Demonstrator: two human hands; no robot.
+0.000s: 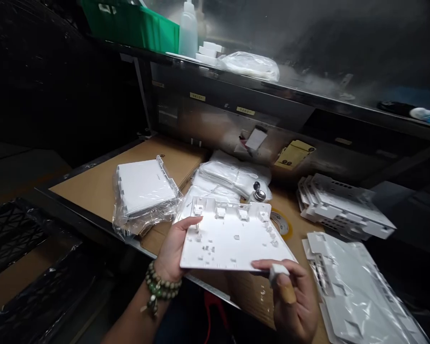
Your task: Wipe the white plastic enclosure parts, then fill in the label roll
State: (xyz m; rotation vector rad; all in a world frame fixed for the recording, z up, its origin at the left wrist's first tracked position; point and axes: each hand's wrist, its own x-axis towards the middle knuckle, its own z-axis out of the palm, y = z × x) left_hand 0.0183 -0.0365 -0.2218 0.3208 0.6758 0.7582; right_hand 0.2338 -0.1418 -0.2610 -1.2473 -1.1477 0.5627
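A white plastic panel (232, 239), its inner side with clips and small posts facing up, is held over the front of the bench. My left hand (174, 246) grips its left edge, thumb on top. Near the panel's front right edge, my right hand (294, 296) is closed around a small white piece (278, 272), with its index finger lying against the panel's edge. The thumb of that hand has a tan wrap. A beaded bracelet (161, 286) circles the left wrist.
Bagged white panel (146, 186) on cardboard (89, 191) at left; plastic bags (229, 172) behind; tape roll (281, 223) right of the panel; stacked white housings (344, 205) and bagged parts (358, 286) at right. Overhead shelf holds a green bin (136, 26) and bottle (188, 31).
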